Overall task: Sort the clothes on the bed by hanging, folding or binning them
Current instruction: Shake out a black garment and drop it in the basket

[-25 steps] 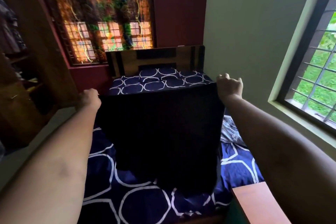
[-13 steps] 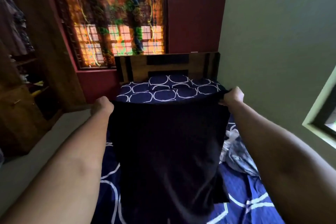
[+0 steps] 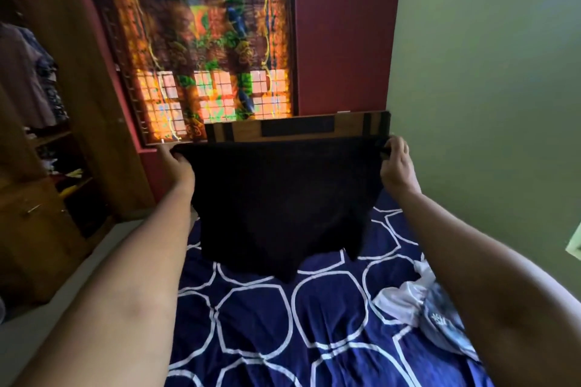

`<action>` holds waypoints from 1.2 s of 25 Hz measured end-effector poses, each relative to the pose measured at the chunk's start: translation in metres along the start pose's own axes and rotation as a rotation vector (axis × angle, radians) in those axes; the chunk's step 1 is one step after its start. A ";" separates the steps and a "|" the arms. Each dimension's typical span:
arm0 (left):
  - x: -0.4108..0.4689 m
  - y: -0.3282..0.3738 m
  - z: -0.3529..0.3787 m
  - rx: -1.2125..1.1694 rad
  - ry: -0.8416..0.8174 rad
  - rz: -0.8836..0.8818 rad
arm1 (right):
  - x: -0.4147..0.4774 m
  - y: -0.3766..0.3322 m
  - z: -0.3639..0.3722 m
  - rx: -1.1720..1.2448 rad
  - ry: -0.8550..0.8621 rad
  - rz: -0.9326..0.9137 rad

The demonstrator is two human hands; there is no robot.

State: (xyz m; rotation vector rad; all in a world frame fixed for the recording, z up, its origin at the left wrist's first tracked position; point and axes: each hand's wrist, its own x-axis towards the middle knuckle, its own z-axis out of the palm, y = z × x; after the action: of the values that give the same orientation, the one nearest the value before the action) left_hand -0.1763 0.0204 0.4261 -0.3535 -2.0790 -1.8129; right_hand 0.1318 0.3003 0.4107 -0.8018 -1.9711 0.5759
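At the far left stands an open wooden wardrobe (image 3: 47,198), with clothes hanging (image 3: 28,78) in its upper part and small items on its shelves too dim to make out. Beside it, the left hand (image 3: 177,168) reaches forward on a bare arm, its fingers curled round the upper left corner of a black garment (image 3: 279,204). Behind that hand, on the dark red wall, a patterned curtain (image 3: 201,50) glows orange and green with light from behind. The black garment is held up in the air over the bed, its top edge pulled taut and roughly level between the two hands, just in front of the wooden headboard (image 3: 298,126). Its lower edge hangs in uneven points above the navy bedsheet (image 3: 267,330) with white ring shapes; whether the lowest point touches the sheet cannot be told. The right hand (image 3: 394,168) pinches the upper right corner of the garment, thumb and fingers closed on the cloth, so the hands are well apart with the fabric spread between them. Below the right forearm a pale crumpled garment (image 3: 415,300) lies on the sheet near the bed's right edge. A green wall (image 3: 487,72) fills the right side.
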 end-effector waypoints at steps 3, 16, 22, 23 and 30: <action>-0.031 -0.045 -0.037 0.118 -0.072 0.056 | -0.038 0.024 -0.009 0.013 -0.046 0.062; -0.368 -0.232 -0.224 0.785 -0.756 -0.170 | -0.352 0.195 -0.051 -0.429 -0.771 0.479; -0.459 -0.257 -0.280 0.912 -1.062 -0.226 | -0.439 0.226 -0.095 -0.698 -1.168 0.579; -0.463 -0.257 -0.285 0.929 -1.086 -0.238 | -0.444 0.230 -0.100 -0.736 -1.205 0.566; -0.446 -0.247 -0.290 0.901 -0.990 -0.318 | -0.436 0.196 -0.116 -0.848 -1.051 0.564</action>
State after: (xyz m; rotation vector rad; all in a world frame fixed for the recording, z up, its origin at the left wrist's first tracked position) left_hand 0.1544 -0.2817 0.0479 -0.7736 -3.4925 -0.5930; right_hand 0.4590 0.1250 0.0882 -1.8929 -3.0326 0.5065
